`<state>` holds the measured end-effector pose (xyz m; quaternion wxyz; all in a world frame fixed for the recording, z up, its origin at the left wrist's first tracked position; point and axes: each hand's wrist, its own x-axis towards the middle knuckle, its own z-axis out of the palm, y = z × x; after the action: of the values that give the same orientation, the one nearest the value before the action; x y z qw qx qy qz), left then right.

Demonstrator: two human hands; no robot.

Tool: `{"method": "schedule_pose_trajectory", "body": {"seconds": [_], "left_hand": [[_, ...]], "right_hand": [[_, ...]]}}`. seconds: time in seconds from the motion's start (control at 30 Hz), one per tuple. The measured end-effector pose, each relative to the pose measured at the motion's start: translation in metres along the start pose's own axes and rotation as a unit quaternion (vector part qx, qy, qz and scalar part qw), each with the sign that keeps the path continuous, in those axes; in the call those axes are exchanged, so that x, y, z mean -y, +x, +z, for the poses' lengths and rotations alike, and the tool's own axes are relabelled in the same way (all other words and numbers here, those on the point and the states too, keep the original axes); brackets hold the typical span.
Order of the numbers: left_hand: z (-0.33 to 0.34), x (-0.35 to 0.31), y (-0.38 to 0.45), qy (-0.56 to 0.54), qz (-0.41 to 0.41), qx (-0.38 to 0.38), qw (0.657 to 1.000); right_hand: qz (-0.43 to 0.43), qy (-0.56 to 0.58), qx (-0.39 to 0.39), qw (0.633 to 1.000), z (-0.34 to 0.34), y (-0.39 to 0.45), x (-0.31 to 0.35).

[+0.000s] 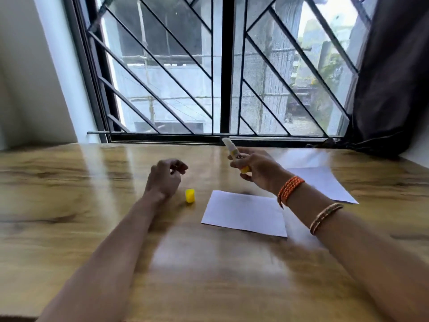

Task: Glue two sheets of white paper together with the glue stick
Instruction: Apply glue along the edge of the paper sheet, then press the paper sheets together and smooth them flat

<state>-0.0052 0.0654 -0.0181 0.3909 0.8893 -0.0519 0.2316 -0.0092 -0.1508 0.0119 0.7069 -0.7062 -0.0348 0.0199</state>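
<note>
A glossy wooden bench [69, 205] with a pale grain spreads under and around both hands, catching bright streaks of window light to the left of the left hand [165, 176]. Beyond the hands, at the bench's far edge, stands a wide window [218, 66] with a dark frame and a grille of diagonal black bars [162, 66]; a thick upright post divides it just above the right hand [257, 167]. Grey buildings and some greenery show through the glass, blurred. A dark curtain [392, 77] hangs far right of the right hand, bunched down onto the bench. A white wall [30, 77] rises far left of the left hand.
</note>
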Motion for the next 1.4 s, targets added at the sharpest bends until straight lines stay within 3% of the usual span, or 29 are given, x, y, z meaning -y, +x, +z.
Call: {"method": "schedule_pose_trajectory", "body": {"seconds": [0.2, 0.5, 0.77, 1.4], "left_hand": [[-0.001, 0.023, 0.013, -0.038, -0.064, 0.018, 0.997], [0.000, 0.030, 0.017, -0.027, -0.061, 0.038, 0.997], [0.004, 0.038, 0.023, 0.070, -0.112, -0.025, 0.991], [0.006, 0.036, 0.022, 0.107, -0.107, -0.028, 0.988]], "right_hand": [[-0.050, 0.045, 0.022, 0.997, 0.055, 0.041, -0.008], [-0.056, 0.037, 0.054, 0.996, 0.101, 0.083, -0.030], [-0.056, 0.011, 0.052, 0.997, 0.112, 0.099, -0.044], [-0.059, -0.065, 0.083, 0.993, 0.106, 0.108, -0.045]]}}
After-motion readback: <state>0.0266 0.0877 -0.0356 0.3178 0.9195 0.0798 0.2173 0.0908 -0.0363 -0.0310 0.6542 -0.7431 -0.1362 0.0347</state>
